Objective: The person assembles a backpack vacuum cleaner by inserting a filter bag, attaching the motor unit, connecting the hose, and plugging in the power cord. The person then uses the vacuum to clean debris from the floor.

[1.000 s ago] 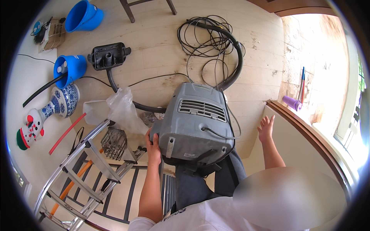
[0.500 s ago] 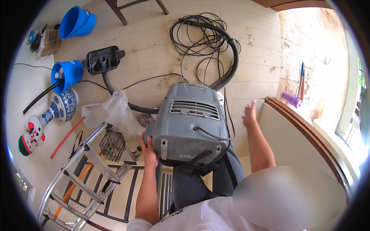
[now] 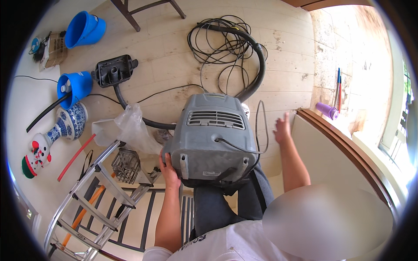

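Observation:
A big grey vacuum cleaner (image 3: 213,141) with a slotted vent stands upright in front of me, against my legs. At its lower left corner my left hand (image 3: 169,172) holds the housing, fingers pointing up along the side. My right hand (image 3: 282,129) is in the air to the right of the machine, fingers apart and holding nothing. From the back of the housing comes a black power cord (image 3: 235,146), which rises in a loop between the machine and my right hand. A black hose (image 3: 156,125) emerges on the left side.
Coiled cable (image 3: 217,56) and a thick hose (image 3: 261,69) lie ahead. To the left are a black tray-like part (image 3: 114,71), blue buckets (image 3: 85,29), a patterned vase (image 3: 73,122), a plastic bag (image 3: 133,126) and an aluminium ladder (image 3: 85,200). A low wall (image 3: 322,148) flanks my right.
The power cord's loop has swung up higher on the right of the machine. My left hand stays at the corner; my right hand remains apart from the machine. The view has shifted slightly.

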Demonstrator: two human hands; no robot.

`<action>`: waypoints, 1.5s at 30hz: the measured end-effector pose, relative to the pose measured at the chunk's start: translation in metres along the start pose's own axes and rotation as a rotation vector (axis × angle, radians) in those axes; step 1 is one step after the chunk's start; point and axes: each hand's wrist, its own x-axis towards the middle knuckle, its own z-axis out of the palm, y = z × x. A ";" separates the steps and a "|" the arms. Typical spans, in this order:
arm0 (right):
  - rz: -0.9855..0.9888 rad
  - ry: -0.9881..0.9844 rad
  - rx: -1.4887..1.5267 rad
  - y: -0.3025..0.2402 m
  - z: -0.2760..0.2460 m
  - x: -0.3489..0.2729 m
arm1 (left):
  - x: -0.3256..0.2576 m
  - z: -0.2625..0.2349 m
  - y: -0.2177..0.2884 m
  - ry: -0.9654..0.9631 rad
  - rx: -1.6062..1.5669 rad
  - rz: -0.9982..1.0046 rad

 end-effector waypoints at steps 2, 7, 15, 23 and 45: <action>0.010 -0.293 -0.052 0.031 0.104 -0.035 | -0.003 -0.004 -0.003 0.065 0.001 0.030; 0.094 -0.583 -0.082 -0.016 0.122 -0.062 | -0.011 -0.004 0.010 0.025 0.343 -0.096; -0.027 -0.316 -0.128 -0.020 0.097 -0.162 | 0.034 0.010 0.036 -0.200 0.720 0.266; -0.177 -0.136 -0.225 -0.063 0.143 -0.160 | 0.055 0.047 0.063 -0.137 0.702 0.282; -0.535 0.097 -0.256 -0.033 0.128 -0.153 | 0.043 0.046 0.051 -0.017 0.738 0.304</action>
